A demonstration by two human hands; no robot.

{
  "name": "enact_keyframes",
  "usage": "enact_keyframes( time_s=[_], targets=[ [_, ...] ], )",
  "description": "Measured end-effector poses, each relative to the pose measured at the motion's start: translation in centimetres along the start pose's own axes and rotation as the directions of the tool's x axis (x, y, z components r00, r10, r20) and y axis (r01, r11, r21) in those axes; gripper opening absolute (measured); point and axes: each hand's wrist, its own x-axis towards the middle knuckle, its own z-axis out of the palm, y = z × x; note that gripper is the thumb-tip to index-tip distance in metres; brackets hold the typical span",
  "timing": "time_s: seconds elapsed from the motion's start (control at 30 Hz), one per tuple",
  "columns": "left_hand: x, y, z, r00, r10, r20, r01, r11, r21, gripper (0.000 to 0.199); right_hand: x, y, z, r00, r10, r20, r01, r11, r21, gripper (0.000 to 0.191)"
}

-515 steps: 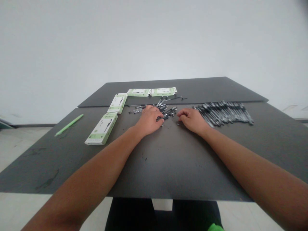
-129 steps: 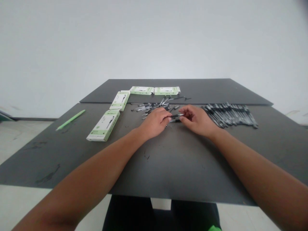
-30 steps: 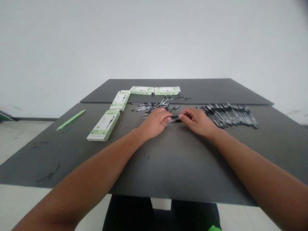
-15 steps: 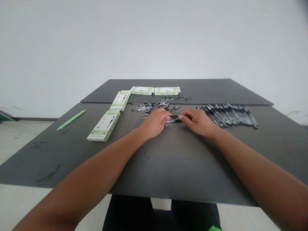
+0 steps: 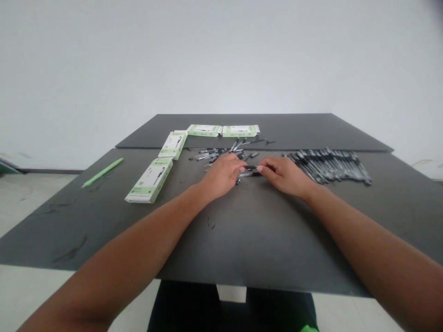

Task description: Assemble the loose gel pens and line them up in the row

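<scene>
Between my two hands a pen (image 5: 251,167) with a dark grip is held level just above the table. My left hand (image 5: 226,173) pinches its left end, and the fingertips of my right hand (image 5: 281,173) close on its right end. Below it another pen (image 5: 249,174) lies on the tabletop, partly covered by my fingers. Behind my left hand is a loose heap of pen parts (image 5: 209,154), clear tubes and dark pieces. To the right of my right hand, a row of clear and black pens (image 5: 330,167) lies side by side.
Several white and green pen boxes (image 5: 149,180) form a bent line from the left to the back of the dark table (image 5: 221,240). A light green pen-shaped stick (image 5: 103,172) lies at far left. A seam crosses the table behind the heap. A white wall (image 5: 221,55) stands beyond.
Both hands stay almost in the same place with the pen between them. My fingers have shifted only very slightly.
</scene>
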Motion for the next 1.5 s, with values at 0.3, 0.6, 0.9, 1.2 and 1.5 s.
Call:
enact_keyframes(
  time_s=[0.3, 0.6, 0.9, 1.2, 1.5],
  targets=[
    [0.1, 0.1, 0.1, 1.0, -0.004, 0.013, 0.004, 1.0, -0.018, 0.027, -0.2, -0.1, 0.4, 0.998, 0.055, -0.02, -0.052, 0.993, 0.11, 0.012],
    [0.1, 0.1, 0.1, 1.0, 0.0, 0.024, 0.0, 1.0, -0.003, 0.028, 0.0, -0.2, 0.0, 1.0, -0.014, -0.002, 0.014, 1.0, 0.02, 0.026],
    [0.1, 0.3, 0.0, 0.999, -0.027, 0.022, 0.027, 0.999, -0.023, 0.03, 0.1, -0.4, 0.2, 0.999, 0.041, -0.023, -0.039, 0.997, 0.073, 0.033],
    [0.0, -0.8, 0.5, 0.963, -0.255, -0.089, 0.254, 0.967, -0.027, 0.026, 0.1, 2.2, 0.5, 0.93, 0.209, -0.302, -0.189, 0.977, 0.095, 0.029],
    [0.0, -1.3, 0.7, 0.95, -0.289, -0.118, 0.288, 0.957, -0.03, 0.025, 0.5, 4.3, 0.7, 0.899, 0.223, -0.377, -0.202, 0.975, 0.094, 0.038]
  ],
)
